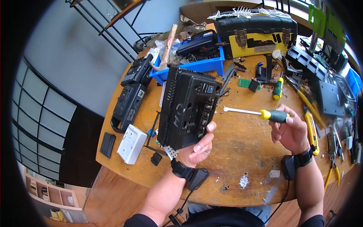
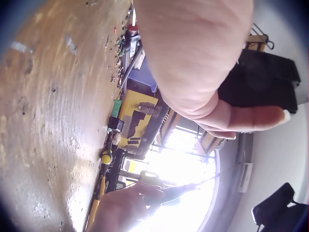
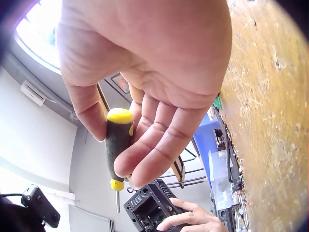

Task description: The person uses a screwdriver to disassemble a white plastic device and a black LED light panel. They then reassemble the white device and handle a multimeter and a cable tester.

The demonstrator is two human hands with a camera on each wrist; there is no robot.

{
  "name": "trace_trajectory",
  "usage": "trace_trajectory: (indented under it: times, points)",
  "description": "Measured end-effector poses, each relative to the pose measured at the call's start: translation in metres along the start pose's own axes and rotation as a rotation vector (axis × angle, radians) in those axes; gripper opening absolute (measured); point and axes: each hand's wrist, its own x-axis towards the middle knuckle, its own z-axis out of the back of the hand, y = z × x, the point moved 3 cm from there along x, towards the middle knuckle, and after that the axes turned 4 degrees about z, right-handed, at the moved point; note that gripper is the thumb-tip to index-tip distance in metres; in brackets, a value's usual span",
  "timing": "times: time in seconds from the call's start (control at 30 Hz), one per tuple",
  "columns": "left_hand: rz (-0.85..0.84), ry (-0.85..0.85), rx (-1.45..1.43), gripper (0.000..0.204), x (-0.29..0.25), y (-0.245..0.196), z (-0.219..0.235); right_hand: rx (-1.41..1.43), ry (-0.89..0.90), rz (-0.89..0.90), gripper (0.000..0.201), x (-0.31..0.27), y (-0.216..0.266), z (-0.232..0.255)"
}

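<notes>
The hands are apart. The left hand grips the lower edge of the black device housing, held tilted on the near side of the blue bin. The right hand, partly curled, pinches the screwdriver by its handle, right of the bin.

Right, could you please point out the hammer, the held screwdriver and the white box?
Hammer (image 1: 169, 45): head view, on its wooden handle.
Held screwdriver (image 3: 116, 145): right wrist view, on its dark handle.
White box (image 1: 131, 145): head view, on its inner floor.
</notes>
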Motion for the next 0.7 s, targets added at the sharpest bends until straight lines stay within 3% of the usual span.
trace_trajectory:
  times: [0.2,0.33,0.4,0.47,0.5,0.6,0.7]
  points:
    - [0.113,0.098,-0.053,0.042,0.0,0.004,0.004,0.016,-0.02,0.027,0.034,0.001,-0.003,-0.003]
    - [0.205,-0.069,0.018,0.05,-0.007,0.007,0.01,0.099,-0.116,0.061,0.029,0.002,0.001,0.002]
    - [0.26,-0.124,0.071,0.055,-0.004,0.005,0.009,0.082,-0.1,0.049,0.038,0.001,0.003,0.004]
    - [0.452,-0.034,0.219,0.053,-0.002,0.009,0.01,0.023,-0.004,-0.006,0.051,0.002,0.001,-0.003]
    - [0.503,0.018,0.149,0.05,0.0,0.015,0.005,0.006,0.051,-0.05,0.06,0.0,-0.002,-0.006]
    - [0.422,-0.061,0.266,0.048,-0.002,0.025,0.004,-0.023,0.098,-0.181,0.048,-0.002,-0.009,-0.014]
    - [0.451,-0.087,0.274,0.047,-0.004,0.031,0.005,0.012,0.08,-0.137,0.035,-0.001,-0.01,-0.019]
